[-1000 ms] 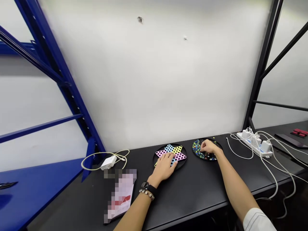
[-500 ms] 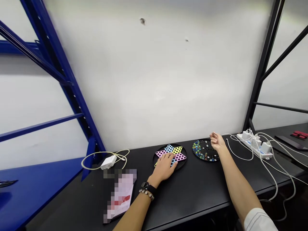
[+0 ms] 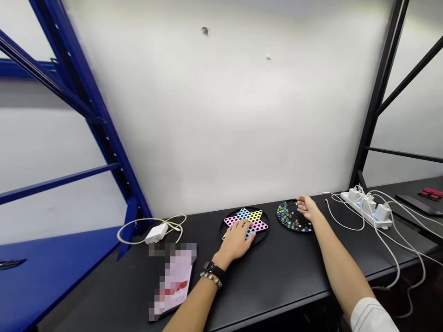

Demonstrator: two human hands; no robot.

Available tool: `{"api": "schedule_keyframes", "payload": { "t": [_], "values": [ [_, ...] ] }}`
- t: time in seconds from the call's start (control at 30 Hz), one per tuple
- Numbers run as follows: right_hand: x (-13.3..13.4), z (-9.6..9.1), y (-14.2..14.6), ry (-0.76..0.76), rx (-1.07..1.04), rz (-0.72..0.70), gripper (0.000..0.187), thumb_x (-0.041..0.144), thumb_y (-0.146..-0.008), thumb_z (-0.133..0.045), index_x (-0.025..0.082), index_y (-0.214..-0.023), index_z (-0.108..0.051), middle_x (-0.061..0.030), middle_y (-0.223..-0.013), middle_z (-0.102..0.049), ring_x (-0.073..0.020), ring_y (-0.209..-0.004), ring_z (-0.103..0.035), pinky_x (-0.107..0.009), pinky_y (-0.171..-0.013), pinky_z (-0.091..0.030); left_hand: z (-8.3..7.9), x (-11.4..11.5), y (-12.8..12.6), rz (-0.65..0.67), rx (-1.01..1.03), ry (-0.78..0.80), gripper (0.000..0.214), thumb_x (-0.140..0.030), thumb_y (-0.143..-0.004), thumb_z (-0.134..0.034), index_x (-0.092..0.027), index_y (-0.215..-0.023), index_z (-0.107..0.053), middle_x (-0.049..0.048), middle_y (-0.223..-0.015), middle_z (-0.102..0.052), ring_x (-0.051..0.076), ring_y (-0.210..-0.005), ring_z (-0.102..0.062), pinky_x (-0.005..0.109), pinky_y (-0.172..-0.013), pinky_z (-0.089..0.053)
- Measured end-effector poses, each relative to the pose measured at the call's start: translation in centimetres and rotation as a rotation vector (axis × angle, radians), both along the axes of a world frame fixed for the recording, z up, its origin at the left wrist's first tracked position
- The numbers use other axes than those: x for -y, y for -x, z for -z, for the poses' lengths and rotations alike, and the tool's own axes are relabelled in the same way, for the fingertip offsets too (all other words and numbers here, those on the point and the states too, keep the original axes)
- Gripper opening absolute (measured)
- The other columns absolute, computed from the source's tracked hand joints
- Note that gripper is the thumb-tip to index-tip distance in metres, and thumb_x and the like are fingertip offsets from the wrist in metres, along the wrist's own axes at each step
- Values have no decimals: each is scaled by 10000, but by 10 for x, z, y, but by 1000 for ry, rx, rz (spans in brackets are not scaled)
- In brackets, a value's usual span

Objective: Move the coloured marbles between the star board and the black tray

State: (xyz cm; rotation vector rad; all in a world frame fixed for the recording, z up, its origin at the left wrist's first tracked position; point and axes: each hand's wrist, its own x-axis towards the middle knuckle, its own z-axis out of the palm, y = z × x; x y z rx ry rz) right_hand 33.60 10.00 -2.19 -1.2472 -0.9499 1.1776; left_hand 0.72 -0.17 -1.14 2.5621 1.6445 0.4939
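Observation:
My left hand (image 3: pixel 236 240) lies flat with its fingers outstretched on a Chinese checkers board (image 3: pixel 256 215), a star of pink, yellow and blue hole-dotted points in a round black base. Its palm and fingers cover the near left part of the star. Over the far right side of a round black tray (image 3: pixel 302 221) is my right hand (image 3: pixel 306 207), fingers curled closed. What it holds, if anything, I cannot make out. Many coloured glass marbles (image 3: pixel 284 216) crowd the tray's left and near sides. My right hand hides part of the tray's right edge.
Left of the board lie a white charger (image 3: pixel 156 233) with a looped cable and a pink-screened, partly pixelated flat device (image 3: pixel 176 281). A white power strip (image 3: pixel 375 214) with plugs and trailing cables sits at right. The white wall (image 3: pixel 224 138) rises behind the black table (image 3: pixel 277 281).
My right hand has moved a little left and down over the marble tray, and its fingers have turned downward. My left hand stays on the board.

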Motion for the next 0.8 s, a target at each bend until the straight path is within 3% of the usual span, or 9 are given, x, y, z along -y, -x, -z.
{"api": "schedule_keyframes", "payload": {
  "t": [0.13, 0.27, 0.33, 0.43, 0.6, 0.8],
  "values": [
    [-3, 11, 11, 31, 310, 34, 188, 347, -806, -557, 184, -713, -555, 33, -519, -473, -77, -406, -363, -188, -388, -286, -1, 0, -1, -3, 3, 11, 387, -428, -944, -382, -254, -1247, -548, 76, -1337, -532, 270, -1231, -462, 437, -1019, -383],
    [-1, 11, 15, 44, 578, 18, 149, 322, -754, -609, 186, -696, -592, -25, -661, -606, -158, -666, -574, -225, -579, -406, -3, 1, -1, -10, -1, 12, 387, -424, -939, -389, -248, -1244, -548, 80, -1341, -530, 273, -1234, -463, 444, -1018, -388],
    [2, 9, 15, 81, 815, 13, 136, 325, -740, -631, 193, -766, -612, -57, -806, -664, -206, -800, -614, -258, -663, -424, -3, 1, -1, -9, -2, 12, 385, -423, -939, -390, -248, -1245, -547, 80, -1339, -532, 275, -1236, -465, 447, -1016, -392],
    [7, 7, 15, 114, 1154, -33, 277, 376, -775, -624, 215, -999, -610, -95, -1043, -672, -256, -959, -623, -304, -756, -433, -2, 0, -1, -6, -10, 10, 381, -427, -943, -384, -253, -1239, -549, 76, -1331, -536, 273, -1232, -473, 447, -1013, -396],
    [11, 11, 21, 94, 1303, -53, 404, 378, -853, -564, 231, -1227, -530, -130, -1163, -637, -278, -1047, -612, -341, -825, -424, 0, 0, -1, -8, -10, -5, 391, -435, -941, -385, -251, -1246, -547, 74, -1328, -541, 274, -1231, -478, 443, -1009, -403],
    [7, 16, 26, 59, 1376, 61, 373, 361, -914, -464, 195, -1245, -506, -153, -1134, -617, -281, -1035, -609, -390, -888, -390, -1, 1, -1, -13, -9, 0, 386, -433, -939, -383, -259, -1240, -552, 71, -1341, -537, 281, -1236, -477, 456, -1007, -406]
  ]
}}
